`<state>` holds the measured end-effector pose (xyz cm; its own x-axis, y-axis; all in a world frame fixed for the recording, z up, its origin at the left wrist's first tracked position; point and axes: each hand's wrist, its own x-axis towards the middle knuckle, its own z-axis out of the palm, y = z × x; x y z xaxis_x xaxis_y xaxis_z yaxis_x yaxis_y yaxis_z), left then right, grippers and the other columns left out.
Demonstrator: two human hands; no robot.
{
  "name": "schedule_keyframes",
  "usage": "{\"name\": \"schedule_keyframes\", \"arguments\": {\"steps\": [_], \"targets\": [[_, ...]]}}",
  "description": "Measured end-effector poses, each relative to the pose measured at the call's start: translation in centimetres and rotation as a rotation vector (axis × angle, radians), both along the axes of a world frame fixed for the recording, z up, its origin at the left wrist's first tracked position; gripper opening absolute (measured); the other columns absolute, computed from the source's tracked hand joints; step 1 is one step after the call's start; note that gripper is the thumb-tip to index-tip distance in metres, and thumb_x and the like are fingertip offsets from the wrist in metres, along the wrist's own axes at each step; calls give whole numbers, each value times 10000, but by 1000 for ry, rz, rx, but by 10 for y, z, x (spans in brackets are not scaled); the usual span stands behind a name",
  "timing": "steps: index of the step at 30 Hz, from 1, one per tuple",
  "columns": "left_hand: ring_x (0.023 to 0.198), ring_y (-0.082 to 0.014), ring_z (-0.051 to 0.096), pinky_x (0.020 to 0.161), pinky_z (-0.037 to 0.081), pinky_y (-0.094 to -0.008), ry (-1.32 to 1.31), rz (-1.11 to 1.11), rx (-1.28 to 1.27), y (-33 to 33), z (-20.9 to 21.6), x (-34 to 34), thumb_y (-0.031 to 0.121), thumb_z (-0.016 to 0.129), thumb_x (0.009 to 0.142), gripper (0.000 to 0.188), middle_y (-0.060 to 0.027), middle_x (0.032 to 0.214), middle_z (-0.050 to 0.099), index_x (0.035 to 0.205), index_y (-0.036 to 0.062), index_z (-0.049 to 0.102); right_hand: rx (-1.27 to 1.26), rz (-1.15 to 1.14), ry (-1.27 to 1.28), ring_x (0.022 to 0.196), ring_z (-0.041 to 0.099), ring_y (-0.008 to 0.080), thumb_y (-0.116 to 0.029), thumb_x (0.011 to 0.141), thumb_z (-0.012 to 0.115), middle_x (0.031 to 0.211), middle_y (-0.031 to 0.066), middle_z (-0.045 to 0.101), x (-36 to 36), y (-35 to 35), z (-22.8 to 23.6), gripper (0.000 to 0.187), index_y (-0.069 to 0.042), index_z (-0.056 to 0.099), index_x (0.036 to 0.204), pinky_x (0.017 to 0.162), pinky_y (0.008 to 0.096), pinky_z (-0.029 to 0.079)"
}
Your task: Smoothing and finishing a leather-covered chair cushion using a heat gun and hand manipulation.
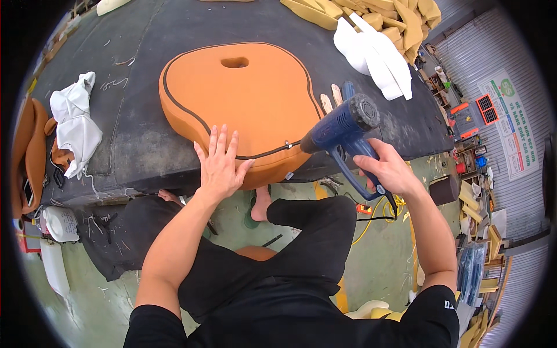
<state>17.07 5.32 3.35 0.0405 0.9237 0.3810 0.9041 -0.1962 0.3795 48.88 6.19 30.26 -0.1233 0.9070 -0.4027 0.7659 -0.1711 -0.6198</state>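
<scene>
An orange-brown seat cushion (255, 98) lies on the dark work table, with an oval hole near its far edge. A dark zipper (194, 113) runs round its upper rim, and its metal slider sits at the near right corner. My left hand (220, 165) rests with fingers spread on the cushion's near left edge. In my right hand (386, 168) is a blue heat gun (342, 124), gripped by the handle. Its nozzle points at the cushion's near right side, close to the slider. Whether nozzle and cushion touch I cannot tell.
White fabric (75, 124) lies at the table's left, beside brown covers (29, 153). White foam pieces (374, 58) and a heap of yellow foam (394, 20) are at the far right. The heat gun's black cord (394, 209) hangs toward the floor, near a yellow cable (371, 226).
</scene>
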Motion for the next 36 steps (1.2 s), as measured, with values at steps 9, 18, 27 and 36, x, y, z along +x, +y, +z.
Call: {"name": "schedule_keyframes", "arguments": {"steps": [9,18,27,36], "targets": [[1644,-442,198,1187,136,-830,87,-36,53,-13,12,1,549,652,994,837,-244,1743,287,1622,38,444,98,-29,-19,569,623,143,-216,986,697,793,72,634,14,8,-3,305,58,598,1077,534,325,499],[1638,-427,241,1234,136,-772,234,-378,42,-39,16,46,559,719,919,935,-239,1747,287,1629,28,422,-5,-8,154,561,618,158,-259,972,701,785,82,637,31,7,-1,337,45,587,1063,535,335,500],[1659,-390,187,1340,151,-522,803,-730,-16,-30,16,79,421,548,1017,827,-237,1772,241,1646,-74,336,44,0,124,571,624,146,-263,970,706,804,64,644,51,17,0,319,31,616,1059,530,339,505],[1681,-363,111,1363,85,-489,1237,-878,65,16,21,130,338,427,1065,730,-229,1794,177,1651,-85,327,-35,35,144,575,635,168,-244,974,708,801,85,666,54,22,4,306,39,625,1052,554,356,510]]}}
